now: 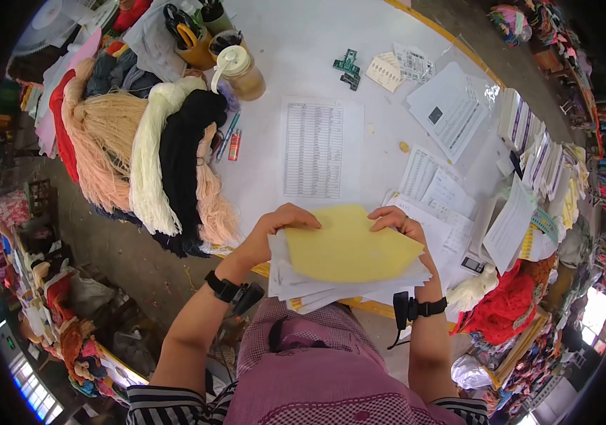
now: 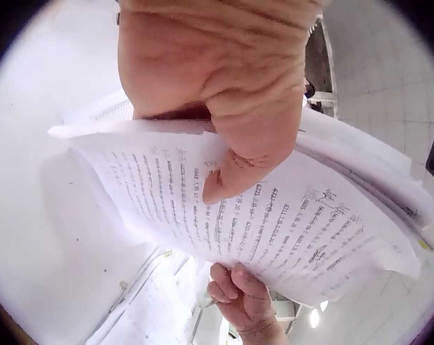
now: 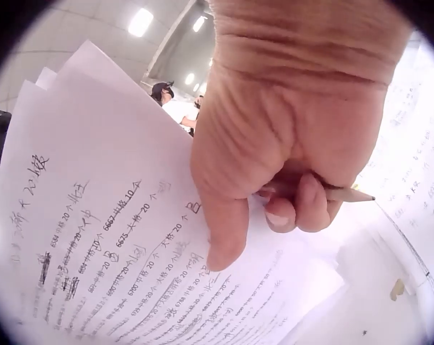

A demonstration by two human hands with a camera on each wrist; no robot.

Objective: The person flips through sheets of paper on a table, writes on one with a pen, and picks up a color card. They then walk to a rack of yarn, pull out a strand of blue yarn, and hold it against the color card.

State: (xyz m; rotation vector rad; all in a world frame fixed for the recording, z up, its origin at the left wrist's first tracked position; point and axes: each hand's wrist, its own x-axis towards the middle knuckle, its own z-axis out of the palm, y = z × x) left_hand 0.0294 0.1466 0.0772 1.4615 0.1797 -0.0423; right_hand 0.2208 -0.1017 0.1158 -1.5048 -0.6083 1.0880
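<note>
Both hands hold a stack of papers at the table's near edge, one at each side. In the head view a yellow sheet (image 1: 352, 244) faces up, with white sheets (image 1: 278, 273) showing beneath it. My left hand (image 1: 282, 221) grips the left part, its thumb pressed on a page (image 2: 166, 187) of printed and handwritten lines. Opposite, my right hand (image 1: 406, 225) pinches the other side, thumb on a listed page (image 3: 123, 251). A pencil (image 3: 350, 195) is tucked in the right hand's curled fingers, its point sticking out.
A printed table sheet (image 1: 313, 149) lies just beyond the stack. Yarn skeins (image 1: 151, 156), a lidded jar (image 1: 246, 78), a red lighter (image 1: 235, 145) and a pen (image 1: 227, 131) are at left. A green clip (image 1: 347, 69) is farther back; red yarn (image 1: 505, 301) sits at right.
</note>
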